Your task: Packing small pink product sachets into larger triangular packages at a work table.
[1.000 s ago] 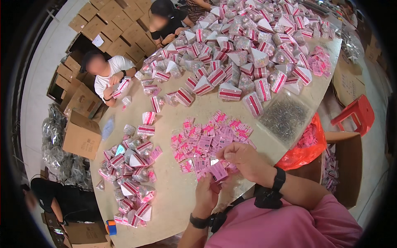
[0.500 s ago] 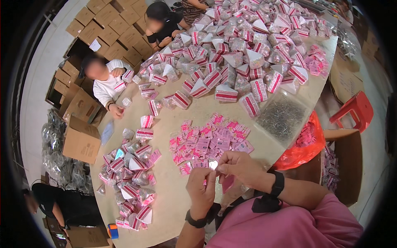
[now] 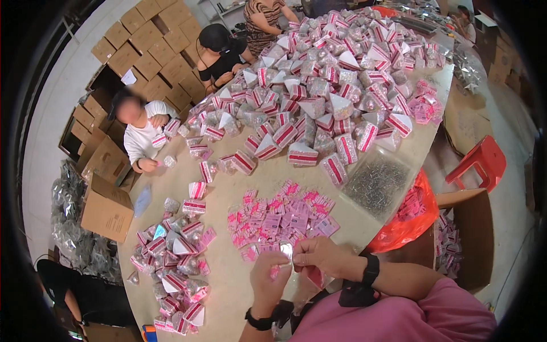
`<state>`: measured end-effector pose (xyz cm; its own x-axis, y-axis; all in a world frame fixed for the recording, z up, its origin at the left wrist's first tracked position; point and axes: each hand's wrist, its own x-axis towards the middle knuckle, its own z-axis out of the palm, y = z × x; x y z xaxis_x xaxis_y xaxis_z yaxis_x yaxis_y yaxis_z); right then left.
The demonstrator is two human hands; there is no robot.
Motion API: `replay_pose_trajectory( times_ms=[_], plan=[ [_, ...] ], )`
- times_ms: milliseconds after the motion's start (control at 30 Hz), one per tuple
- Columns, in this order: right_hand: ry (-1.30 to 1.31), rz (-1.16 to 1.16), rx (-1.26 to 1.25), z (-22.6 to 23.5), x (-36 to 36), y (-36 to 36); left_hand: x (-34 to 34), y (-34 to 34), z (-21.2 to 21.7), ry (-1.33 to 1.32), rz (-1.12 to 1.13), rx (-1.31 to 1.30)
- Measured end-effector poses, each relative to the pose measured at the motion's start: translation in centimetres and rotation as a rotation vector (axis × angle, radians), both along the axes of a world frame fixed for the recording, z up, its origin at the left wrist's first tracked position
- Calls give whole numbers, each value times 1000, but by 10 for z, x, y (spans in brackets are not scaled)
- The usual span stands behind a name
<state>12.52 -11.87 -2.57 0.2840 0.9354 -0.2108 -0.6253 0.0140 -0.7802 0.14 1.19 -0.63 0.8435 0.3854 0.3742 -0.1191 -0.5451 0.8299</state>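
My left hand (image 3: pixel 268 279) and my right hand (image 3: pixel 322 257) meet close to my chest at the table's near edge. Together they pinch a small clear packet with a pink card (image 3: pixel 286 251); a bit of pink shows under my left fingers. Just beyond my hands lies a spread of flat pink cards (image 3: pixel 282 219) on the beige table (image 3: pixel 228 285). A black band is on each wrist.
A big heap of filled pink-and-white packets (image 3: pixel 330 85) covers the far table; a smaller heap (image 3: pixel 174 256) lies at my left. A clear bag of small metal parts (image 3: pixel 376 182), an orange bag (image 3: pixel 410 219), a red stool (image 3: pixel 478 162), stacked cartons (image 3: pixel 142 51). Other people sit along the left and far sides.
My hands have drawn back from the pink cards toward my chest, bringing a small packet up between the fingertips. The view has shifted slightly.
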Motion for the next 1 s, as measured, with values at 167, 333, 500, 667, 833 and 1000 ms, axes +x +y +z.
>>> replay_pose_trajectory(
  times_ms=[167,333,500,667,833,1000],
  plan=[
    [-75,166,-58,1,4,-9,4,9,28,391,-423,-468],
    [8,141,-40,-16,0,-11,1,7,32,342,-402,-79],
    [-68,142,-57,-9,1,-14,-9,0,23,346,-179,56],
    [-266,94,-151,6,-4,-13,-14,-6,-1,325,27,87],
    [-1183,-129,-55,3,-17,-12,-12,-4,-14,392,66,-508],
    [-1459,-221,51,-10,-21,-11,-8,-14,-17,284,77,-797]
  ],
)
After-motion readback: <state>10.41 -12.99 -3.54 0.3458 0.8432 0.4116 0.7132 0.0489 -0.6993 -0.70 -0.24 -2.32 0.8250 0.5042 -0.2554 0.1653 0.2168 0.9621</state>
